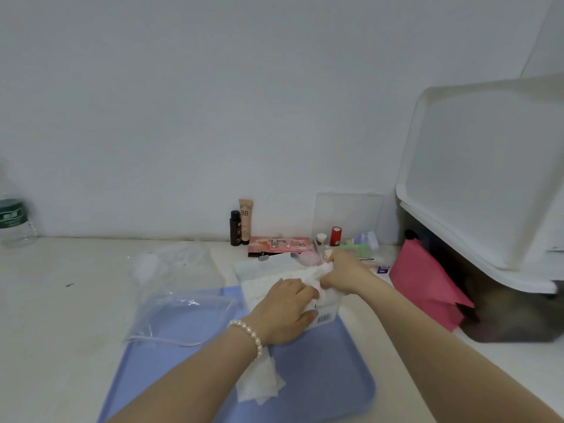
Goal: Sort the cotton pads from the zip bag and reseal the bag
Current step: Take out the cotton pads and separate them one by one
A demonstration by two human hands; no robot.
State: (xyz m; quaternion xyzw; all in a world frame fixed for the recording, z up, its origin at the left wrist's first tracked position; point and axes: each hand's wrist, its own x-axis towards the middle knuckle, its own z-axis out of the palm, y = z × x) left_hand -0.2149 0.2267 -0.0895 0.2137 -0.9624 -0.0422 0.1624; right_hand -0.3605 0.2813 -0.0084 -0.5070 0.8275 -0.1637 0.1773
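Left hand (288, 309) presses flat on the pad packet (325, 312) over the blue tray (335, 377); right hand (343, 271) pinches cotton pads (308, 274), zip bag (180, 315) alongside.

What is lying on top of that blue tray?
On the blue tray: a clear zip bag, loose cotton pads and a barcoded packet. Hands cover the rest.

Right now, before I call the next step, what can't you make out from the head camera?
- Cotton pads: both hands cover the pile; no count possible.
- Left hand and right hand: fingertips buried in the pads, so each grip is only partly visible.
- Pack with the barcode: mostly under the left hand, print too small to read.
- Zip bag: clear plastic; seal state unclear.
- Water bottle: cut off by the left edge.
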